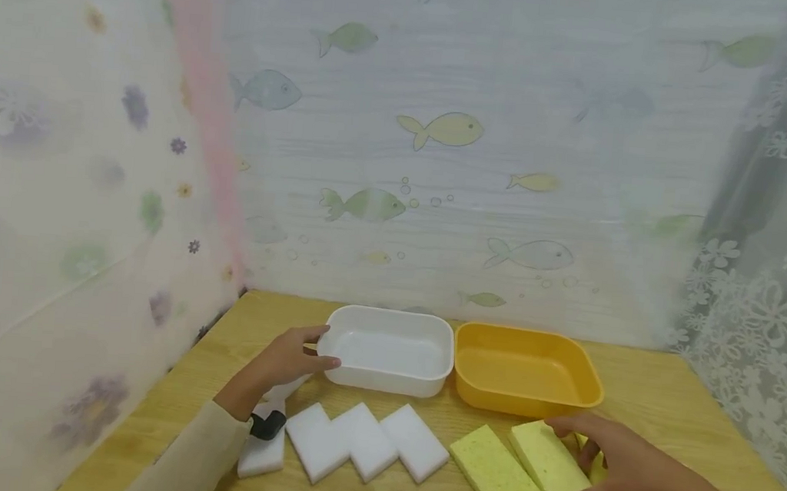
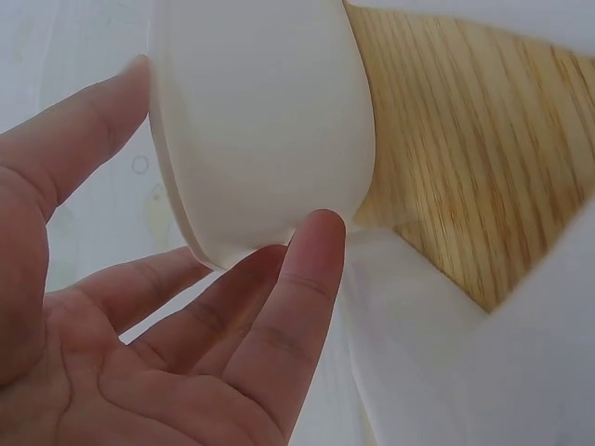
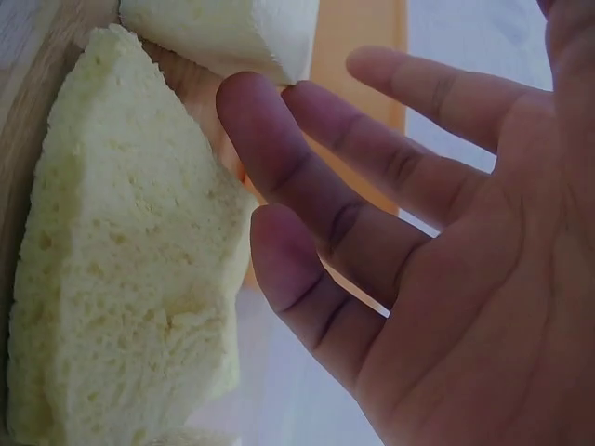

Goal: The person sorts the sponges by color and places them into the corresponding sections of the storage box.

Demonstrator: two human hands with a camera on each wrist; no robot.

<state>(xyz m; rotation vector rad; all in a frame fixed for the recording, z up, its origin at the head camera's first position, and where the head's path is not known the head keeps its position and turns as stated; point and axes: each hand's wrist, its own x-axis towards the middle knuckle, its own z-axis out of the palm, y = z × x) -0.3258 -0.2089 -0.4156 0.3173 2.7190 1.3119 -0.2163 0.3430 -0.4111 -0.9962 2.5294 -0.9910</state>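
Observation:
My left hand [image 1: 291, 354] holds the left end of a white plastic tub [image 1: 382, 383], thumb and fingers spread across it. The left wrist view shows the thumb tip at the tub's rim [image 2: 172, 167] and the other fingertips against its end. Over the yellow sponges at the front right hovers my right hand [image 1: 626, 464], fingers parted. Its thumb and forefinger overlap the ends of one yellow sponge [image 1: 546, 462] in the head view. In the right wrist view the fingers [image 3: 279, 153] hang loose beside a porous sponge [image 3: 139, 260], nothing held between them.
A yellow-orange tub [image 1: 527, 405] stands against the white one's right side. Several white sponges, one [image 1: 413, 441] among them, lie before the tubs. Left of the right hand rests another yellow sponge [image 1: 496, 477]. A fish-print curtain [image 1: 438, 203] hangs behind the wooden table [image 1: 218, 355].

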